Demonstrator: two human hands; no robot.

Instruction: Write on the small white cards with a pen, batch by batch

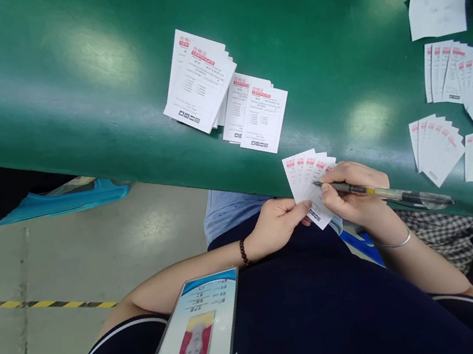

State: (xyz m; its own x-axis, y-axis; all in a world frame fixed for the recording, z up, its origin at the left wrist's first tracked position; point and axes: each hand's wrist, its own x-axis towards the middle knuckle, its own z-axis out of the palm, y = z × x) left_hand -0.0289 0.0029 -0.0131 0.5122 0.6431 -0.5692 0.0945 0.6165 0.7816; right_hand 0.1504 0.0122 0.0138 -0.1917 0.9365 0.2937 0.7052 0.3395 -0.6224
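Observation:
At the table's near edge my left hand (pixel 283 222) pinches a small fan of white certificate cards (pixel 303 181) by their lower end, thumb on top. The cards overlap, each showing a red heading. My right hand (pixel 356 190) is closed round a pen (pixel 372 190) with a clear barrel and a dark grip. Its tip points at the front card and seems to touch it. Farther in on the table lie a larger stack of certificate cards (pixel 205 82) and a smaller overlapping pile (pixel 263 115), both printed side up.
Several fanned card groups (pixel 438 149) lie on the green table (pixel 311 25) at the right, below a blank white paper (pixel 440 13). A blue stool (pixel 68 200) stands at the left. Another person's checked clothing (pixel 436 231) shows at the right. An ID badge (pixel 199 334) hangs at my chest.

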